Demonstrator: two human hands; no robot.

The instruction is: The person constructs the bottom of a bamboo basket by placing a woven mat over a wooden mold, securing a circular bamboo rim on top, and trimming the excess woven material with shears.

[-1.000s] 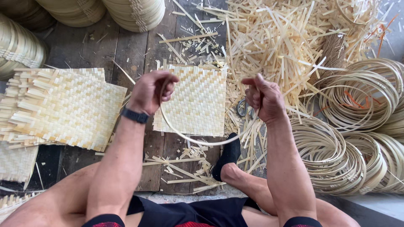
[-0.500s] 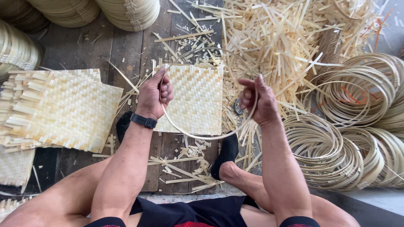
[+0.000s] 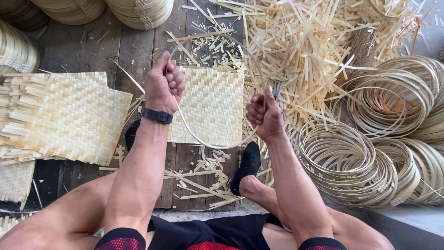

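A: Above the woven mat (image 3: 210, 109), mid-frame, 2 hands hold 1 thin bamboo strip (image 3: 208, 144). Strip sags in a U between them, low point over the mat's near edge, just above the foot in a black sock (image 3: 247, 166).

B: Fingers?

A: Left hand (image 3: 163, 85) is a closed fist on the strip's left end, thumb on top, end poking up past the knuckles. Right hand (image 3: 264, 115) also curled tight on the other end, thumb up. Neither has any gap showing.

B: Long axis?

A: Runs left to right across the body, bent down in the middle. Both ends rise up into the fists. The right end seems to arc on up and back over the scrap, but it's thin and I can't trace it fully.

B: Which hand is nearer what?

A: Left hand sits higher in frame, over the mat's left edge. Right hand is lower, at the mat's right edge, closest to the pile of hoops (image 3: 347, 166) on the right. Something dark and thin, maybe a blade, sticks up beside the right thumb; can't tell.

B: Surroundings?

A: Bigger woven panel (image 3: 64, 118) left of the left arm, loose strip pile (image 3: 305, 51) top right, plank floor (image 3: 134, 51) under all of it. Black wristband (image 3: 157, 115) on the left wrist.
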